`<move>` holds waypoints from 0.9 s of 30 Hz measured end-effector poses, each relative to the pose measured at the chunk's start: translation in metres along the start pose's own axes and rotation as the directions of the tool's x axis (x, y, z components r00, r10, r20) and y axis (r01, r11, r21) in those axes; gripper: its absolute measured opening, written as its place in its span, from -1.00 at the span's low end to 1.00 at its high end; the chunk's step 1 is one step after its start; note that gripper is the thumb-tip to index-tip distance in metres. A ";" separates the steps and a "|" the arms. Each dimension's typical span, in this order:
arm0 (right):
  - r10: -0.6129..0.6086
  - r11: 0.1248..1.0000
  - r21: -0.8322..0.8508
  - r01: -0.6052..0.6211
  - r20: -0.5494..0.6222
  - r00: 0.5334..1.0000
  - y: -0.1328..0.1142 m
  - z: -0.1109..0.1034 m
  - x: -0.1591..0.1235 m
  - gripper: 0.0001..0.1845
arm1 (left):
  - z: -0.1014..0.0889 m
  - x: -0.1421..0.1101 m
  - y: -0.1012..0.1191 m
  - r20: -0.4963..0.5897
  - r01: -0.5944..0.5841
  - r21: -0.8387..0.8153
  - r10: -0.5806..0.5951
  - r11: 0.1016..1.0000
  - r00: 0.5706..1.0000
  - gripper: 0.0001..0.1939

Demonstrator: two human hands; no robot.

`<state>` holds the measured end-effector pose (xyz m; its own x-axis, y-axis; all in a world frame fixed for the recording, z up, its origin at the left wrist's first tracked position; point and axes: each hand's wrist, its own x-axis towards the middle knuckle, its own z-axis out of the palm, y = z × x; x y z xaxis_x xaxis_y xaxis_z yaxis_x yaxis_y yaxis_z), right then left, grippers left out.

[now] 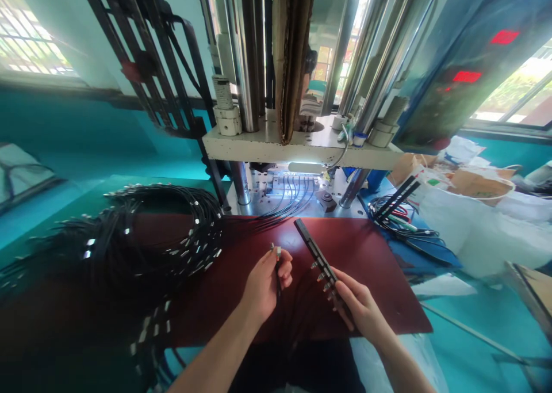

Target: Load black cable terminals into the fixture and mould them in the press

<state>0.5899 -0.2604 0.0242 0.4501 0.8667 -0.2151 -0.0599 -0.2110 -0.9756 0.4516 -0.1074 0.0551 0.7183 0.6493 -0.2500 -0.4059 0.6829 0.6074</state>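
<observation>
Holding cable (278, 279) and bar (318, 256) in front of press (259, 149)
Pinching the cable in the left grip (262, 285) — clasping the bar, lined with plugs (320, 277), in the right grip (360, 308)

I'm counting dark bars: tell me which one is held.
The dark bar over the red board, gripped by the right hand, metal pieces jutting from its side; the two other bars, at right, are unheld.

A coil of cables (207, 212) lies on the counter's (383, 289) left side. Behind the counter stands a press (254, 148). Over the counter, a bar (309, 240) is right of a plug (279, 251); a sack (459, 226) stands farther right.
</observation>
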 end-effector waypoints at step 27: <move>-0.006 0.998 -0.065 0.012 0.096 0.995 -0.002 -0.003 -0.001 -0.40 | -0.001 0.021 -0.029 0.078 -0.169 0.796 0.179 0.581 0.981 -0.72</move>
<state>0.5924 -0.2618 0.0264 0.3626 0.9073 -0.2128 0.0037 -0.2297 -0.9733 0.4780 -0.1130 0.0316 0.6757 0.7330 -0.0778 0.0922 0.0207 0.9955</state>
